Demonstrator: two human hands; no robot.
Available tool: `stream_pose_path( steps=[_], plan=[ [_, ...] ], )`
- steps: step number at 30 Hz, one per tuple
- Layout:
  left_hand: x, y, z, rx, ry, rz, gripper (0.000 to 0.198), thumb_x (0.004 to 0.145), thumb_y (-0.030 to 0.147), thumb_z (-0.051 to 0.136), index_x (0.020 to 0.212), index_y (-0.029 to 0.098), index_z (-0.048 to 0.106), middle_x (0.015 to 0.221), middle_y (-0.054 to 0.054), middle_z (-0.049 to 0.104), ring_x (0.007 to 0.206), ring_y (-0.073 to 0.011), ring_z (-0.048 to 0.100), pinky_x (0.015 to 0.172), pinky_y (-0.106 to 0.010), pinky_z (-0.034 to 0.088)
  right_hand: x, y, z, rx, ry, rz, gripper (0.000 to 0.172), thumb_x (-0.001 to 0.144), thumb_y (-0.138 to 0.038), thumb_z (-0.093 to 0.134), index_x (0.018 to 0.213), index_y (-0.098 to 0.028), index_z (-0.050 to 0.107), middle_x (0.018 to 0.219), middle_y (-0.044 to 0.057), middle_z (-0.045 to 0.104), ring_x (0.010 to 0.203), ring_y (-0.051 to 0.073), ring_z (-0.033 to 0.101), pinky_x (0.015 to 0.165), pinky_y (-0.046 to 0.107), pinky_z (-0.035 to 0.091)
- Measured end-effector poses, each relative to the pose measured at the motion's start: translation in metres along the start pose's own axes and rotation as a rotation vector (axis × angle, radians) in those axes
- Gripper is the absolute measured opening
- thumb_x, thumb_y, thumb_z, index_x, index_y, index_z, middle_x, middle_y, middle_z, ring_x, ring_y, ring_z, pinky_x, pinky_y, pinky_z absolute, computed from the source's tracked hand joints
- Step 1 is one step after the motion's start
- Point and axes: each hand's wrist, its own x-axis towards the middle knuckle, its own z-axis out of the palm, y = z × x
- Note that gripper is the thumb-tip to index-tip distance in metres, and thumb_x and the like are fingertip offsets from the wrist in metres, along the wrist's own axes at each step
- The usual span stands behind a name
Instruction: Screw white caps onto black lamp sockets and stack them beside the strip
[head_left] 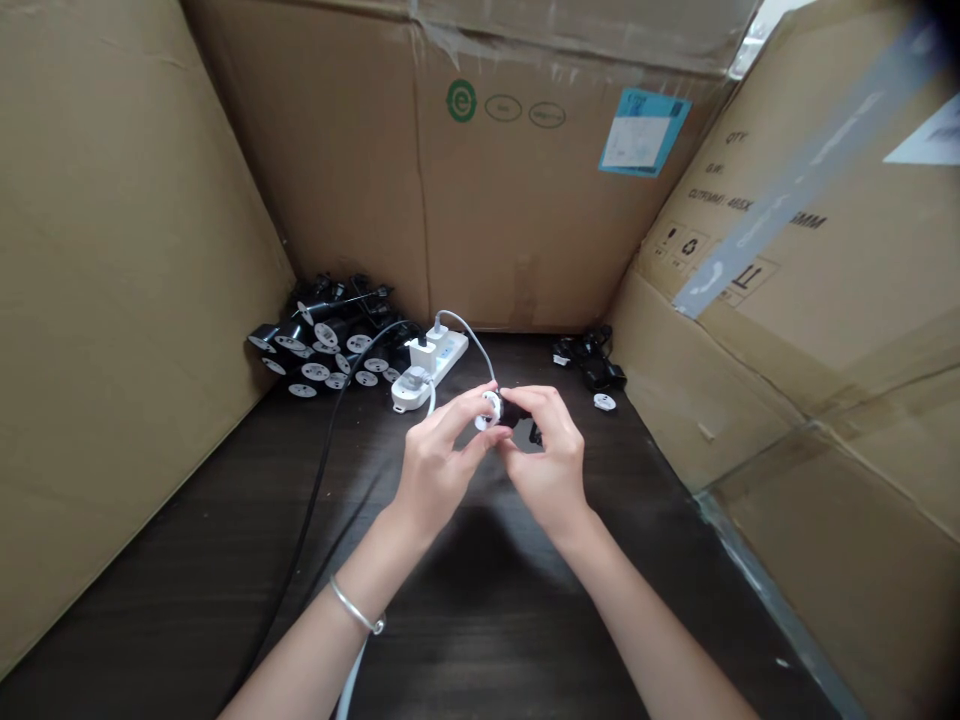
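Observation:
A small black device with a round white end (pixel 489 410) is held between both hands above the dark table. My left hand (pixel 442 455) is closed, its thumb and fingertips pinching the white end. The fingers of my right hand (pixel 551 450) are wrapped round the black body from the other side. Part of the device is hidden behind the fingers. Just beyond my left hand lies a white power strip (pixel 409 395) with plugs and adapters in it.
Several black devices with white round ends (pixel 315 371) are piled at the back left. A smaller group (pixel 600 370) lies at the back right. Cardboard walls (pixel 517 220) enclose the dark table (pixel 480 640). A black cable (pixel 319 480) runs along the left.

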Motion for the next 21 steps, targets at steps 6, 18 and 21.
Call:
stream_pose_path(
  steps=[6, 18, 21],
  plan=[
    [-0.003, -0.002, 0.001, 0.09, -0.05, 0.091, 0.01, 0.083, 0.017, 0.053, 0.092, 0.018, 0.057, 0.121, -0.009, 0.057, 0.108, -0.0195, 0.056, 0.086, -0.03, 0.047, -0.002, 0.001, 0.002, 0.057, 0.011, 0.072, 0.025, 0.074, -0.011, 0.059, 0.097, -0.019, 0.057, 0.09, 0.003, 0.057, 0.083, 0.014, 0.055, 0.075, 0.028, 0.048],
    [0.007, 0.004, 0.005, -0.632, -0.04, -0.424, 0.035, 0.075, 0.017, 0.063, 0.099, 0.019, 0.037, 0.108, -0.008, 0.061, 0.1, -0.0179, 0.059, 0.089, -0.035, 0.046, -0.007, 0.006, 0.008, 0.247, -0.024, 0.266, 0.028, 0.072, -0.012, 0.059, 0.099, -0.019, 0.056, 0.097, 0.004, 0.058, 0.09, 0.014, 0.057, 0.082, 0.03, 0.049],
    [0.01, 0.001, 0.002, -0.808, -0.079, -0.577, 0.052, 0.07, 0.016, 0.067, 0.108, 0.021, 0.032, 0.113, -0.008, 0.057, 0.099, -0.017, 0.057, 0.086, -0.033, 0.046, -0.008, 0.004, 0.007, 0.273, -0.052, 0.242, 0.028, 0.074, -0.013, 0.058, 0.101, -0.02, 0.055, 0.099, 0.004, 0.058, 0.092, 0.015, 0.057, 0.083, 0.03, 0.049]
  ],
)
